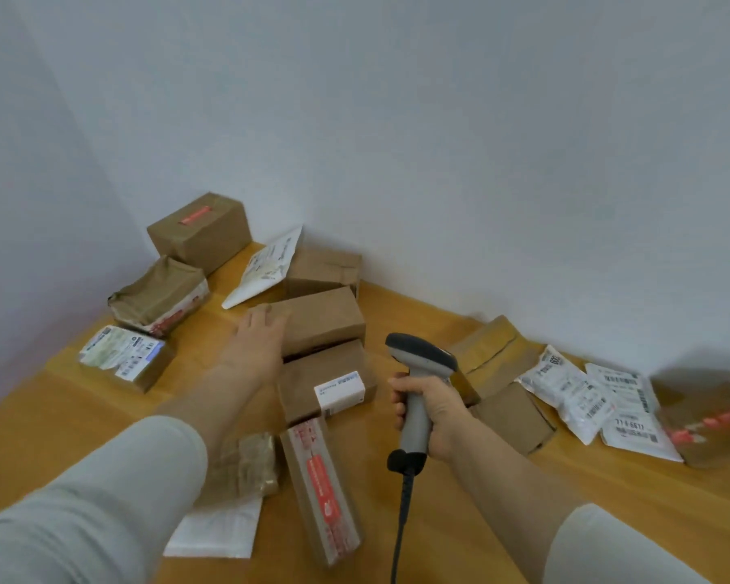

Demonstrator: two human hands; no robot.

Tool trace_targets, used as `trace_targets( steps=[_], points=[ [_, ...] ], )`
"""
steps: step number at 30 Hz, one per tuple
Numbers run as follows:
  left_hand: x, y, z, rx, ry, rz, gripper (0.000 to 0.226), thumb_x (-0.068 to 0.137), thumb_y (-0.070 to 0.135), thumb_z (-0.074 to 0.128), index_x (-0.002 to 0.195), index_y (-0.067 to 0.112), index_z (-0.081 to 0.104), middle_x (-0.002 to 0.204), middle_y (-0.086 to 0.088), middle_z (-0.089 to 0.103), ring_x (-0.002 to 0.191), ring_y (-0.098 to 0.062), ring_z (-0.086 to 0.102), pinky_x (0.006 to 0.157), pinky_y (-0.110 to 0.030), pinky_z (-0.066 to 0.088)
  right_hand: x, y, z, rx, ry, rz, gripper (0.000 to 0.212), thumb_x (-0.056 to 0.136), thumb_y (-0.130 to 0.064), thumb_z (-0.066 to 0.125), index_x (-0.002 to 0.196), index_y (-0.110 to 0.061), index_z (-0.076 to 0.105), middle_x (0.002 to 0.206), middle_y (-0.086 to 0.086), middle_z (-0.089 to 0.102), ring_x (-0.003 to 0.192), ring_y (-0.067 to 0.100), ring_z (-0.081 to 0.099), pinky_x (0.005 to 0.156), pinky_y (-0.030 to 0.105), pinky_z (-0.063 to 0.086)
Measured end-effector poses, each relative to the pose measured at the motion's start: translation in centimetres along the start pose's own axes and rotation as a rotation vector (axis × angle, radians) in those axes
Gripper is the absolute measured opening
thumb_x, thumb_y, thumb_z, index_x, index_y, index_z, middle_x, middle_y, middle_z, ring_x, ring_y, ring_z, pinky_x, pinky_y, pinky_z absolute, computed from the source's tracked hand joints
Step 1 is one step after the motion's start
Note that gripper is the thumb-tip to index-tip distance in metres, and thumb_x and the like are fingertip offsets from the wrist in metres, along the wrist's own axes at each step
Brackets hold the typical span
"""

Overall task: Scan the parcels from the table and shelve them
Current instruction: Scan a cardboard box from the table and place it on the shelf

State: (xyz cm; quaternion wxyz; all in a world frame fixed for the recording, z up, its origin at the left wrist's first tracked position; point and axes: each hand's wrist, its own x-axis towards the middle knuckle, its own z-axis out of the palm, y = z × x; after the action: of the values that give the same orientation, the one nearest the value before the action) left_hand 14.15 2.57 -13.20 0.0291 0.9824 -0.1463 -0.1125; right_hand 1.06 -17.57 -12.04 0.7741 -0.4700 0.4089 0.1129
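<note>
1. Left hand [262, 335]: fingers straight, laid on the left end of the box [325, 318]; nothing grasped. Right hand [430, 415]: clenched round the scanner [420, 360].
2. Box: on the desk [481, 520], just left of and beyond the scanner, touching other parcels [327, 385].
3. Handling, judged: stiff taped card, probably light; take it across the short ends.
4. Room: wall [397, 120] close beyond the scanner; lift upward and toward the person.
</note>
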Motion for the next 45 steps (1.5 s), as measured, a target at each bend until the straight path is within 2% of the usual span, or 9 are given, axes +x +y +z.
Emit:
trace_targets(
  steps=[4,9,18,23,30,32,37,40,45],
  points=[
    [4.4,-1.1,0.4,0.025,-0.106,-0.034,0.107,0.079,0.027,0.072,0.153,0.017,-0.004,0.159,-0.012,-0.006,0.147,-0.03,-0.008,0.119,-0.049,0.01,2.9,-0.8,1.2,-0.04,0.046,0.033,0.008,0.083,-0.002,0.067,0.08,-0.006,0.061,0.054,0.004,0.059,0.041,0.012,0.049,0.043,0.023,0.044],
    [7.1,-1.9,1.3,-0.022,-0.21,-0.022,0.126,0.072,0.034,0.079,0.151,0.01,-0.016,0.156,-0.013,0.008,0.145,-0.03,0.005,0.115,-0.042,0.024,5.0,-0.4,1.4,-0.055,0.094,0.073,0.006,0.082,-0.003,0.069,0.081,-0.005,0.063,0.057,0.005,0.06,0.044,0.014,0.05,0.043,0.024,0.045],
    [2.5,-1.1,0.0,-0.09,0.107,0.159,0.101,0.064,0.033,0.083,0.141,0.018,0.02,0.14,-0.011,0.019,0.132,-0.03,0.022,0.102,-0.04,0.039,3.3,-0.7,-0.3,0.021,0.082,-0.026,0.02,0.082,-0.004,0.069,0.1,-0.002,0.06,0.058,0.009,0.062,0.043,0.017,0.053,0.042,0.025,0.047],
    [-4.1,0.8,0.2,-0.108,0.361,0.281,0.1,0.055,0.013,0.086,0.13,0.025,0.022,0.139,-0.018,0.024,0.125,-0.04,0.036,0.094,-0.047,0.049,0.2,-0.2,-2.5,0.114,0.139,-0.115,0.049,0.078,-0.035,0.078,0.114,-0.009,0.06,0.093,0.012,0.07,0.074,0.025,0.066,0.061,0.033,0.056],
    [-13.8,6.1,2.4,-0.144,0.341,0.365,0.094,0.065,0.006,0.08,0.128,0.041,0.019,0.148,-0.012,0.003,0.118,-0.044,0.043,0.078,-0.045,0.055,-5.7,2.1,-9.9,0.174,0.004,-0.084,0.069,0.062,-0.038,0.084,0.12,-0.01,0.06,0.12,0.013,0.063,0.112,0.035,0.058,0.094,0.052,0.049],
    [-16.2,8.0,2.9,-0.183,0.3,0.388,0.09,0.066,0.015,0.077,0.127,0.043,0.016,0.148,-0.014,0.002,0.12,-0.044,0.04,0.081,-0.046,0.053,-6.8,3.1,-11.8,0.109,0.002,-0.084,0.061,0.062,-0.03,0.086,0.112,-0.007,0.063,0.115,0.015,0.065,0.108,0.035,0.06,0.087,0.048,0.052],
    [-20.0,13.8,3.3,-0.745,0.096,0.095,0.089,0.072,0.05,0.055,0.147,0.031,0.011,0.153,-0.007,0.017,0.133,-0.028,0.03,0.103,-0.038,0.033,-8.4,5.2,-16.7,0.049,0.022,-0.026,0.031,0.073,-0.009,0.08,0.099,-0.003,0.064,0.096,0.018,0.069,0.084,0.033,0.064,0.062,0.039,0.052],
    [-20.2,16.9,2.6,-1.011,-0.097,-0.172,0.08,0.091,0.039,0.057,0.153,0.021,0.011,0.145,-0.004,0.04,0.123,-0.021,0.044,0.095,-0.029,0.037,-8.5,6.2,-19.9,0.015,0.078,0.0,0.026,0.074,-0.002,0.077,0.096,-0.002,0.064,0.09,0.018,0.067,0.08,0.033,0.062,0.062,0.039,0.05],
    [-20.5,19.4,2.6,-0.876,-0.207,-0.204,0.098,0.082,-0.007,0.061,0.154,0.02,-0.001,0.099,0.006,0.046,0.085,-0.012,0.049,0.061,-0.02,0.042,-8.9,7.0,-23.4,-0.009,0.143,-0.029,0.021,0.074,0.003,0.071,0.093,0.0,0.064,0.087,0.017,0.064,0.078,0.031,0.058,0.065,0.04,0.05]
  ],
)
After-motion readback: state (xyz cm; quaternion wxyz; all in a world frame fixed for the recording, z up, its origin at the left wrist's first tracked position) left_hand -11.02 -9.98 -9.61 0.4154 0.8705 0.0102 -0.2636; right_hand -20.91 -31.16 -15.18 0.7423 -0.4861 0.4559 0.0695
